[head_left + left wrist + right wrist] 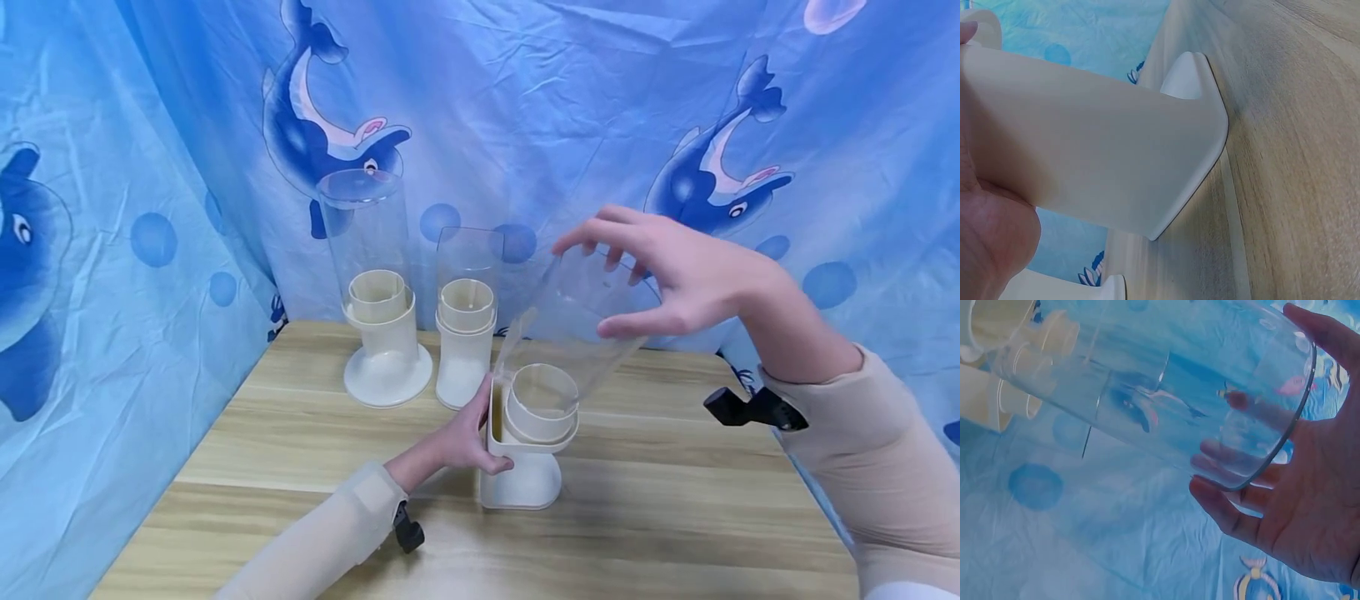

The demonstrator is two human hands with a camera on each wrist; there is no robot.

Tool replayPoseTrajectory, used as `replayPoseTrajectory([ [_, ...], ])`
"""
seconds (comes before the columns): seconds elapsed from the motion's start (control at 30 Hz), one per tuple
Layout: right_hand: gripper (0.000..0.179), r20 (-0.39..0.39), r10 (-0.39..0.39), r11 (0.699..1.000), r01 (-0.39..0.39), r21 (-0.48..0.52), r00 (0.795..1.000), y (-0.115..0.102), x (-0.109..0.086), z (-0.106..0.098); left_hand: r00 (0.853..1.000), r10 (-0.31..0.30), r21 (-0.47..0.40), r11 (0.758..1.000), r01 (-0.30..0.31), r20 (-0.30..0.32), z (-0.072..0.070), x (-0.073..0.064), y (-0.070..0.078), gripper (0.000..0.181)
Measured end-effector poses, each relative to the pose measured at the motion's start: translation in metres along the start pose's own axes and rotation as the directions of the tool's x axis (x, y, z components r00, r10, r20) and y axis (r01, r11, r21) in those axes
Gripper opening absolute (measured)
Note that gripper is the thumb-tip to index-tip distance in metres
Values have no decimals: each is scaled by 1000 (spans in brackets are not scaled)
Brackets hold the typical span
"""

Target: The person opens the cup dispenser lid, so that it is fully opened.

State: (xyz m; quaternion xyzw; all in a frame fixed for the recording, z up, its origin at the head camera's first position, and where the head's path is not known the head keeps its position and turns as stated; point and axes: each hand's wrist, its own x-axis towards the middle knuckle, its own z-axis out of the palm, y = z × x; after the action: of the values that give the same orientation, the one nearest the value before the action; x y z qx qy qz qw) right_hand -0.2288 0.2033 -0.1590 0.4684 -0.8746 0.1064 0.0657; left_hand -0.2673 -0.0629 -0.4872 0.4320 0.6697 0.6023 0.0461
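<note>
My left hand (463, 437) grips the column of a cream-white stand (521, 483) with a round cup-like ring (542, 400) on top, its foot on the table. In the left wrist view the palm (1000, 234) presses against the column's smooth side. A clear see-through tube (1147, 406) leans over this stand, tilted to the right, its lower end at the stand's top. Around the tube's raised end, my right hand (678, 271) spreads thumb and fingers and holds it. Through the clear wall some of those fingers show in the right wrist view.
Two similar white stands with clear covers stand upright behind: a round-footed one (388, 375) on the left and a narrower one (461, 371) beside it. The wood-grain table (675, 500) lies below. Blue curtains (510, 100) with dolphin prints hang behind and at the sides.
</note>
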Motion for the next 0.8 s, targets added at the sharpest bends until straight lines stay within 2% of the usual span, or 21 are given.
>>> replayPoseTrajectory([
  [0.13, 74, -71, 117, 992, -120, -43, 991, 8, -8, -6, 998, 59, 9, 998, -59, 5, -1, 0, -2, 112],
  [0.23, 71, -124, 214, 972, -224, -70, 969, 16, -13, -8, 997, 71, 4, 997, -71, 6, -1, 0, -3, 115],
  [0.33, 69, -165, 322, 938, -338, -81, 932, 24, -18, -9, 998, 55, -4, 998, -55, 6, -1, 0, -1, 117],
  [0.47, 68, -189, 455, 878, -474, -65, 870, 37, -21, -7, 1000, 31, -8, 999, -31, -5, -2, -1, 5, 118],
  [0.63, 74, -188, 564, 814, -580, -35, 804, 58, -22, -3, 1000, 14, 23, 1000, -14, -23, -5, -3, 13, 124],
  [0.8, 88, -142, 657, 745, -667, -27, 740, 80, -24, 7, 999, -15, 78, 997, 18, -36, -7, -9, 14, 123],
])
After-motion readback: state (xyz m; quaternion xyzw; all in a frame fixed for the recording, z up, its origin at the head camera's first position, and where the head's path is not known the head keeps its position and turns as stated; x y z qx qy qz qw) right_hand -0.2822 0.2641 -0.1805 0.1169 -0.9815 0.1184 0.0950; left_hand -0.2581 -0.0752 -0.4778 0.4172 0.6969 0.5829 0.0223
